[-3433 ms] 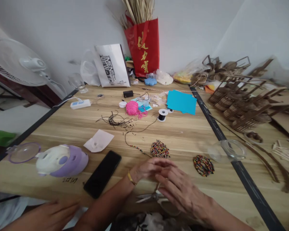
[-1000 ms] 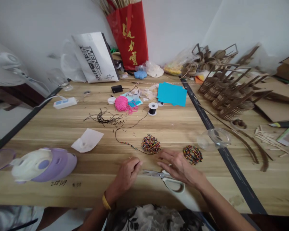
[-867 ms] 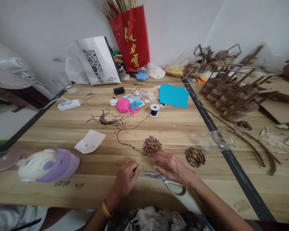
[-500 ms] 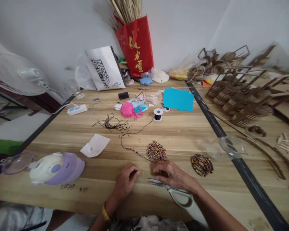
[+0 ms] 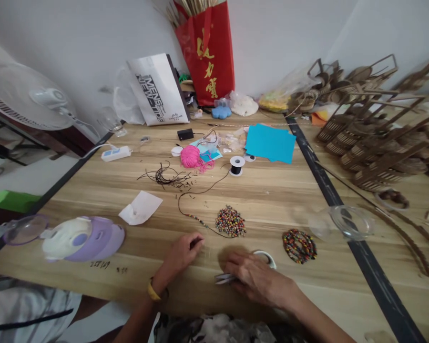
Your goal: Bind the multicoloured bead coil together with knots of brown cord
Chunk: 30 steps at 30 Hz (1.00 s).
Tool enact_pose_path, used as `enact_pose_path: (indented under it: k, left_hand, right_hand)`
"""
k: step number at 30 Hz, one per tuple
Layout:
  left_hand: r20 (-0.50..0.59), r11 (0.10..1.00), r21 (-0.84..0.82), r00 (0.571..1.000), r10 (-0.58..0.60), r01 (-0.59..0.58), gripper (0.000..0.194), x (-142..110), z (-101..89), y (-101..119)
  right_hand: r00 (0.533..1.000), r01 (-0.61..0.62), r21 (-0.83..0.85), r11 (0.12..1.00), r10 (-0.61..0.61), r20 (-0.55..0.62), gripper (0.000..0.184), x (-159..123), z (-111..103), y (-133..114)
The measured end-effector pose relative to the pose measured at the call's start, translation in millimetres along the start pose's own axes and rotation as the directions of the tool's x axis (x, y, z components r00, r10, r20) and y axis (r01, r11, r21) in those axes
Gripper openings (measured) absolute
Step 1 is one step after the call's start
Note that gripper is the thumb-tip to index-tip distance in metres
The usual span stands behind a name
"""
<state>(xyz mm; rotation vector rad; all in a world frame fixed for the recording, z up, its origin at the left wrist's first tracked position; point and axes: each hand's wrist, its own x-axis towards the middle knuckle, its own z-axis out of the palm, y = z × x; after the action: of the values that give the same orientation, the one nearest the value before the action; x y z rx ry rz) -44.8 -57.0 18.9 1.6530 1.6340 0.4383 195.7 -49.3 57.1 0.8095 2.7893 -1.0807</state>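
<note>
My right hand is closed over a pair of scissors low on the table. Their blades stick out to the left of the fingers, and one pale handle loop shows behind the hand. My left hand rests on the wood with curled fingers; whatever they hold, if anything, is hidden. Just beyond both hands lies a heap of small multicoloured beads. A dark cord with some beads threaded on it runs past the heap, back towards a white spool. Right of the scissors sits a coil of strung beads.
A purple and white device and white paper lie left. Cut cord pieces, pink yarn and blue sheets are farther back. Woven baskets and a clear round container stand right. A person's leg shows lower left.
My right hand has come down onto the scissors and taken hold of them, and their handle has swung away from me. My left hand stays nearly where it was. The view has shifted slightly.
</note>
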Motion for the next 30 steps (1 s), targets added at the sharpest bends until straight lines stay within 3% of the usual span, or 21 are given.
enact_pose_path:
  k: [7, 11, 15, 19, 21, 24, 27, 30]
  left_hand:
    - [0.002, 0.988, -0.109, 0.994, 0.107, -0.106, 0.028, 19.5, -1.3, 17.3]
    - [0.018, 0.97, -0.193, 0.988, 0.153, -0.146, 0.029, 30.0, -0.6, 23.3]
    - [0.111, 0.916, -0.389, 0.981, 0.156, -0.102, 0.028, 35.8, -2.7, 24.2]
    - [0.313, 0.832, -0.553, 0.918, 0.244, -0.033, 0.034, 38.9, -4.9, 17.3]
    - [0.398, 0.837, -0.547, 0.875, 0.275, -0.014, 0.036, 39.9, -5.2, 13.6]
    - [0.445, 0.852, -0.523, 0.848, 0.288, -0.016, 0.036, 40.4, -2.7, 11.5]
    - [0.446, 0.859, -0.511, 0.844, 0.298, -0.033, 0.035, 40.0, 2.9, 12.5]
    - [0.441, 0.878, -0.477, 0.856, 0.27, -0.032, 0.032, 39.6, 8.8, 12.2]
  right_hand:
    - [0.996, -0.082, -0.044, 0.996, 0.08, -0.032, 0.016, -16.3, -17.0, 3.6]
    - [0.987, -0.149, -0.144, 0.978, 0.138, -0.082, 0.029, -26.6, -10.1, 13.6]
    - [0.983, -0.159, -0.144, 0.977, 0.144, -0.111, 0.026, -30.0, -0.1, 16.1]
    - [0.978, -0.205, -0.138, 0.969, 0.198, -0.064, 0.03, -28.6, 4.1, 13.3]
    - [0.977, -0.212, -0.106, 0.972, 0.207, -0.055, 0.029, -28.1, 5.1, 13.9]
    - [0.971, -0.226, -0.054, 0.973, 0.221, -0.089, 0.024, -27.6, -0.2, 14.7]
    - [0.968, -0.173, 0.039, 0.984, 0.178, -0.178, 0.013, -32.3, -20.3, 8.0]
    - [0.969, -0.01, 0.2, 0.98, 0.059, -0.242, 0.018, -52.5, -39.8, -2.6]
